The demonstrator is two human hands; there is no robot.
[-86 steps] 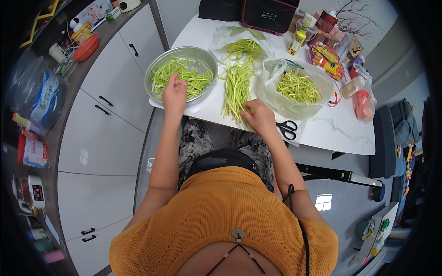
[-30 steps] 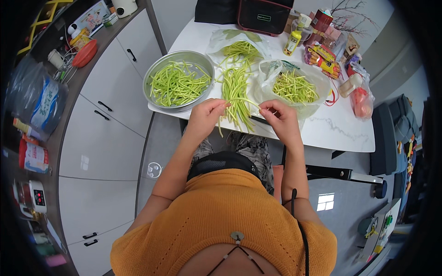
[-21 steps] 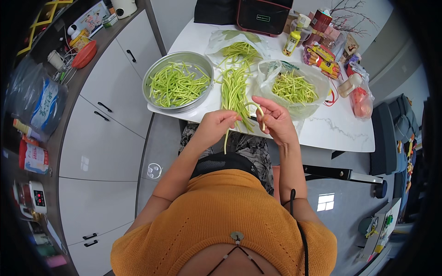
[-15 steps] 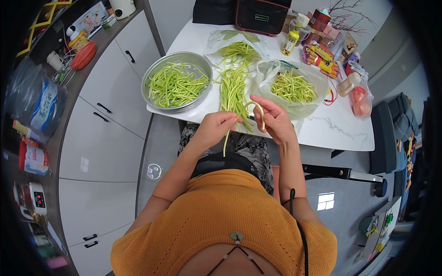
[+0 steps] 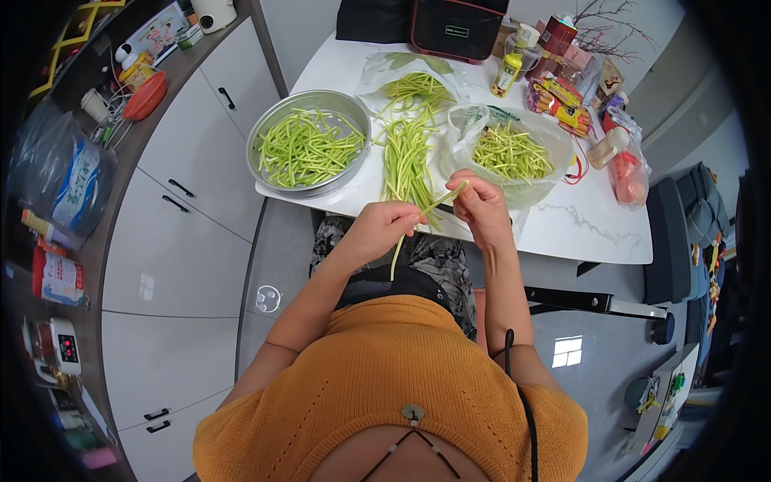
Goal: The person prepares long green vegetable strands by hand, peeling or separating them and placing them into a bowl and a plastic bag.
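Note:
My left hand (image 5: pixel 389 225) pinches a long green garlic scape (image 5: pixel 442 201), whose tail hangs down below the fist. The scape's upper end runs up to my right hand (image 5: pixel 482 206), where thumb and fingers close on its tip. Just beyond both hands, a loose bundle of garlic scapes (image 5: pixel 407 159) lies on the table's near edge. To the left stands a round metal basin (image 5: pixel 255 165) holding short cut or snapped pieces. On the right, an opened clear plastic bag (image 5: pixel 526 189) holds more short pieces.
Behind the bundle, another plastic bag (image 5: pixel 377 72) lies under more scapes. The white table (image 5: pixel 598 233) also carries a yellow bottle (image 5: pixel 506 74), snack packets (image 5: pixel 560 106) and a bag of red-pink items (image 5: pixel 629 178). A black appliance (image 5: pixel 458 30) stands at the back.
The scape's curled end has straightened and now stretches between my hands. My right fingers, more spread before, have closed on its tip. The left hand has hardly moved.

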